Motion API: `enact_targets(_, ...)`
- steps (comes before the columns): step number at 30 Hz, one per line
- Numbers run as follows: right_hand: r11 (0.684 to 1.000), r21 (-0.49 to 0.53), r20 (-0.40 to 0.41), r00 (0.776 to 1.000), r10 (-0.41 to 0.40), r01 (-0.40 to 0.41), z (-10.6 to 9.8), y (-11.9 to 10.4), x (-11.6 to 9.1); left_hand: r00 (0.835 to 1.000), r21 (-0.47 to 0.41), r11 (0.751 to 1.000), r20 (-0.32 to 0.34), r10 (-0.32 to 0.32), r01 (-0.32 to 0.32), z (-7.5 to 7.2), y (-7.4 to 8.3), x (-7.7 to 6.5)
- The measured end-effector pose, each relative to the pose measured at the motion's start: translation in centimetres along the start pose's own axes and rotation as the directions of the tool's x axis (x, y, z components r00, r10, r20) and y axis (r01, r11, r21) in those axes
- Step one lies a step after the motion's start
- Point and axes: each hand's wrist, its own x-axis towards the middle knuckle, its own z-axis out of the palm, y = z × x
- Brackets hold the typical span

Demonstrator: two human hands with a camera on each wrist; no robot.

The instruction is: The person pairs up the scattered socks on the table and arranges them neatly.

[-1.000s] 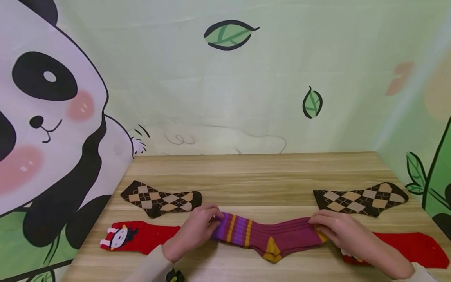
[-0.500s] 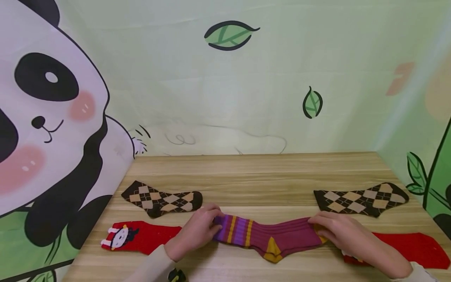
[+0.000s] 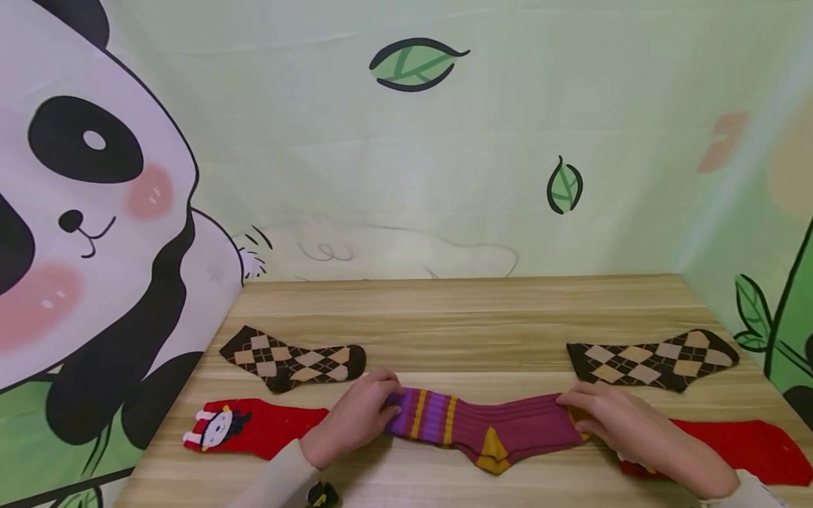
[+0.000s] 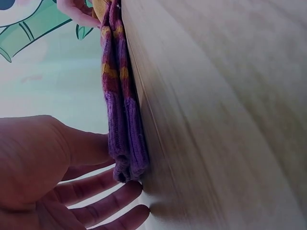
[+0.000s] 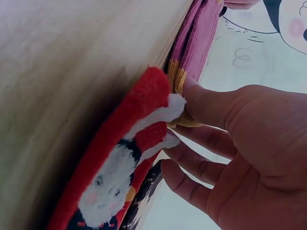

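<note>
Two purple striped socks point(image 3: 514, 423), with mustard heels and toes, lie one on the other in the middle of the wooden table. At the cuff end, my left hand point(image 3: 360, 413) pinches them, its thumb point(image 4: 88, 146) on the cuffs and its other fingers spread past the edge. My right hand point(image 3: 625, 423) pinches the toe end, its thumb point(image 5: 206, 100) against the mustard toes. Behind the right hand and forearm lies a red sock point(image 3: 743, 448), partly hidden; its white animal face point(image 5: 108, 184) shows in the right wrist view.
Another red sock point(image 3: 273, 427) lies left, partly covered by my left arm. Further back are two argyle socks, one at left point(image 3: 295, 360) and one at right point(image 3: 654, 360). A small black-and-yellow item point(image 3: 322, 495) sits at the near edge. Panda-printed cloth walls the table.
Almost nothing differs: both hands keep their places at the two ends of the purple socks. The whole view has shifted very slightly.
</note>
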Motion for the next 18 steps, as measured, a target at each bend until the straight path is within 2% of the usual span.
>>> enact_targets(8, 1.0, 0.001, 0.01, 1.0, 0.01, -0.01, 0.04, -0.05, 0.01, 1.0, 0.023, 1.0, -0.01, 0.022, -0.022, 0.06, -0.09, -0.04)
enact_targets(15, 1.0, 0.011, 0.032, 0.999, 0.029, -0.029, 0.11, -0.03, 0.04, 1.0, 0.04, 0.999, -0.006, 0.017, -0.017, -0.01, 0.02, -0.06)
enact_targets(18, 1.0, 0.005, 0.027, 0.999, 0.018, -0.018, 0.02, -0.04, 0.07, 0.999, 0.052, 0.998, -0.009, 0.037, -0.036, -0.14, 0.07, -0.04)
